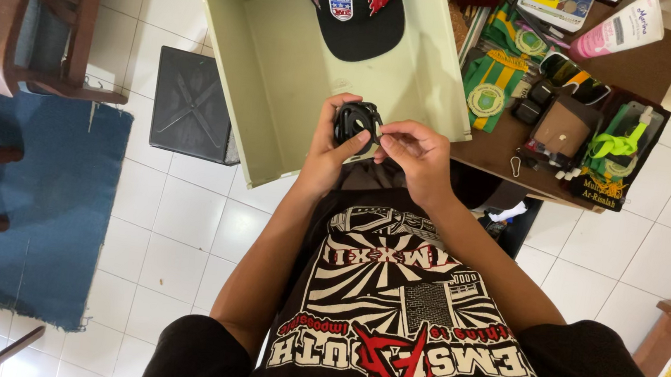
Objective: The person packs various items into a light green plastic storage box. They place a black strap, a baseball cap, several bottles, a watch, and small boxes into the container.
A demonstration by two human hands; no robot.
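Note:
My left hand [326, 148] grips a small round black object [357, 122], held just over the near edge of a pale green open box [266, 56]. My right hand [416, 151] pinches the same object from its right side with thumb and fingertips. What the black object is I cannot tell. A black cap [357, 6] with red and white patches lies inside the box at its far end.
A brown table [655, 68] at the right carries green-and-yellow badges [489, 84], sunglasses [573, 75], a pink-and-white tube [621, 27] and small pouches. A black square mat [189, 104] lies on the white tile floor left of the box. A blue rug [43, 208] and wooden chairs [34, 15] stand further left.

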